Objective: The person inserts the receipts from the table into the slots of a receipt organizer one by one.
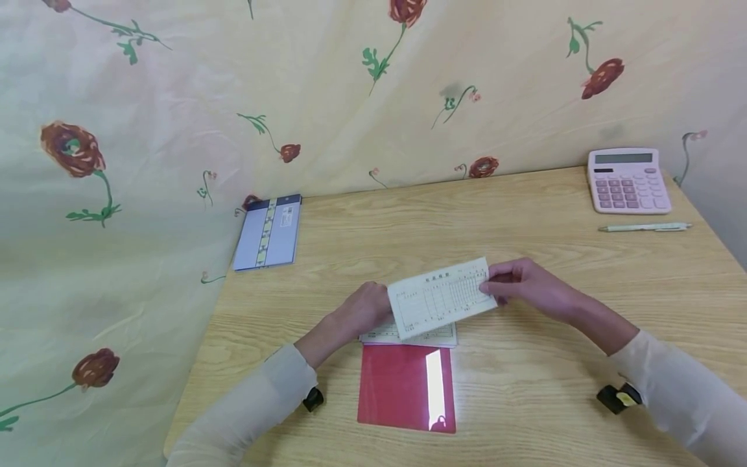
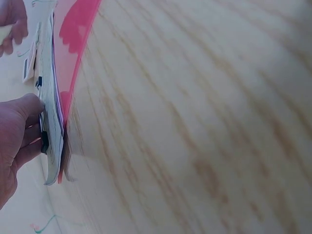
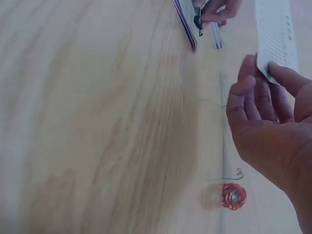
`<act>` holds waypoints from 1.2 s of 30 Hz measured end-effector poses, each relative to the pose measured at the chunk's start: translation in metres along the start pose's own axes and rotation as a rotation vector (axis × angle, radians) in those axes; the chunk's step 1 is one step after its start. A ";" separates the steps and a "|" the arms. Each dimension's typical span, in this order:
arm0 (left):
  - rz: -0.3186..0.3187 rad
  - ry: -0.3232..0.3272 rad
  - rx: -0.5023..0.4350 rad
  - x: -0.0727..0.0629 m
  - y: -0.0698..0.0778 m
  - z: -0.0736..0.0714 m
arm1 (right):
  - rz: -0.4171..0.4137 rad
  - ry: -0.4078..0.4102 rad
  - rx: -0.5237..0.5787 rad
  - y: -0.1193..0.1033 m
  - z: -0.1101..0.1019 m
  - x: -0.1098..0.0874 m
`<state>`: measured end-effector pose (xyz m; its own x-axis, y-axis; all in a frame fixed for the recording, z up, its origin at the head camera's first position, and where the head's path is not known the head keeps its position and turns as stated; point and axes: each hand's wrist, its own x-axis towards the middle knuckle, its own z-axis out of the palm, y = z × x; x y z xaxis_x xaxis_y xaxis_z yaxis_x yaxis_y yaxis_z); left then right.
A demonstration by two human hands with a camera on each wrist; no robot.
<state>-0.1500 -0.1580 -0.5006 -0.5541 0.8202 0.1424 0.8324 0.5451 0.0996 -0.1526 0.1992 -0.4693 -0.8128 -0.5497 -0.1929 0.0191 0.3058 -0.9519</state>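
Note:
My right hand [image 1: 528, 285] pinches the right end of a loose printed form sheet [image 1: 440, 295] between thumb and fingers, holding it tilted above a stack of similar forms [image 1: 428, 336]. In the right wrist view the thumb lies on the sheet's corner [image 3: 278, 44]. My left hand [image 1: 364, 310] is at the far edge of the stack, partly hidden by the raised sheet. The left wrist view shows its thumb and fingers gripping the stack's edge [image 2: 51, 107] beside small black clips [image 2: 44, 141]. From under the stack a glossy red sheet [image 1: 397, 386] extends toward me.
A pale blue folder-like pack [image 1: 251, 240] with a patterned band lies at the table's back left. A pink calculator [image 1: 630, 181] sits at the back right, with a pale pen [image 1: 644, 227] in front of it. Flower-printed cloth [image 1: 327, 97] hangs behind the wooden table [image 1: 525, 402].

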 end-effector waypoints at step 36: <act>-0.042 -0.025 0.021 0.005 0.003 -0.001 | 0.146 0.018 -0.187 0.001 0.029 -0.002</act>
<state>-0.1497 -0.1526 -0.4991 -0.5886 0.8004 0.1134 0.8084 0.5826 0.0841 -0.1338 0.1782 -0.4769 -0.8198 -0.4756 -0.3190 0.0302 0.5204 -0.8534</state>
